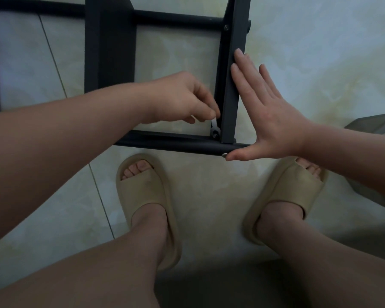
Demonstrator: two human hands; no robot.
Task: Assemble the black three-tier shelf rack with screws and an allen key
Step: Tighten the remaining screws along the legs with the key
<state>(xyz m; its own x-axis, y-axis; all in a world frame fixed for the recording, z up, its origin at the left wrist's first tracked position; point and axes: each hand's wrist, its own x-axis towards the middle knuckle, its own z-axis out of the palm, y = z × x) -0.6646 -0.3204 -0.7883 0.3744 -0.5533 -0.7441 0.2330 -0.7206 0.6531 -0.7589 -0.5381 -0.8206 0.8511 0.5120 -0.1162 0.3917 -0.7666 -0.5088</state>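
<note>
Upper left of the frame: the black rack (108, 52) lies on its side on the tiled floor (320, 63), rails running across toward centre.

Centre: your left hand (178, 98) is closed in a pinch on a small silver tool, likely the allen key (214, 125), its tip seated at a screw (215, 135) in the inner corner where the upright post (232, 94) meets the near bottom rail (176, 143). Judgement: you are tightening this corner joint. Keep the key fully seated and square to the screw head; turn in short arcs, since the post crowds your fingers.

Right of centre: your right hand (269, 116) is open and flat, fingers pressed against the post's outer face, thumb touching the rail end beside a second screw head (224, 155). Hold that pressure so the joint stays flush while you turn.

Lower frame: your feet in beige slippers (147, 196), just beside the rail.

No brand, label or writing is readable anywhere.
</note>
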